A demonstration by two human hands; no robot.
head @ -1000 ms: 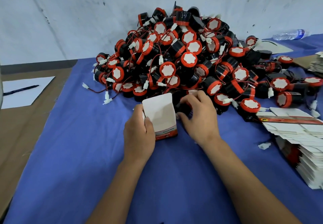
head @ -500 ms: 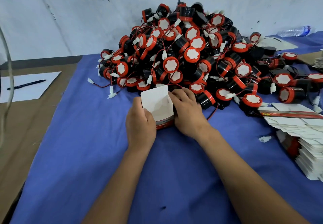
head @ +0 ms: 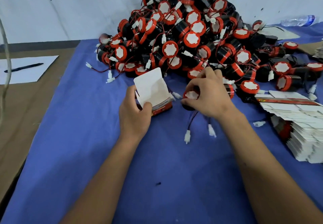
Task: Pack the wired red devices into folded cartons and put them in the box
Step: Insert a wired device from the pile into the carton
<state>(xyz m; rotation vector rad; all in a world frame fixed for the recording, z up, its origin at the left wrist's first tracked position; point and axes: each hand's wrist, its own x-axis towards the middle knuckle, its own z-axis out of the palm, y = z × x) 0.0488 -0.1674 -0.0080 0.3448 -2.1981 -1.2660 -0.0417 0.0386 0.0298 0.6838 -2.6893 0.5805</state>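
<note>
A blue cloth [head: 70, 154] covers the surface, with bare brown board [head: 21, 112] exposed along its left edge. Against the white wall [head: 70, 5] at the far side rises a large heap of wired red devices [head: 183, 37], black-bodied with red caps, white faces and thin leads ending in white connectors. At the right edge lies a slanting stack of flat, unfolded cartons [head: 300, 131], white with a red band on the top sheet. A white sheet of paper [head: 26, 70] bearing a dark pen [head: 23, 67] rests on the brown board at left; a clear plastic bottle [head: 297, 20] lies far right by the wall. In the centre, the left hand [head: 134, 112] has its grip closed around the folded carton [head: 153, 94], thumb on the front wall, the carton standing on the cloth with its white flap raised and top open. Just beside it, the right hand [head: 209, 94] has its grip closed on one red device [head: 190, 96], fingers curled over the cap; its leads [head: 192, 119] trail toward the viewer, two white connectors [head: 187, 136] lying on the cloth.
</note>
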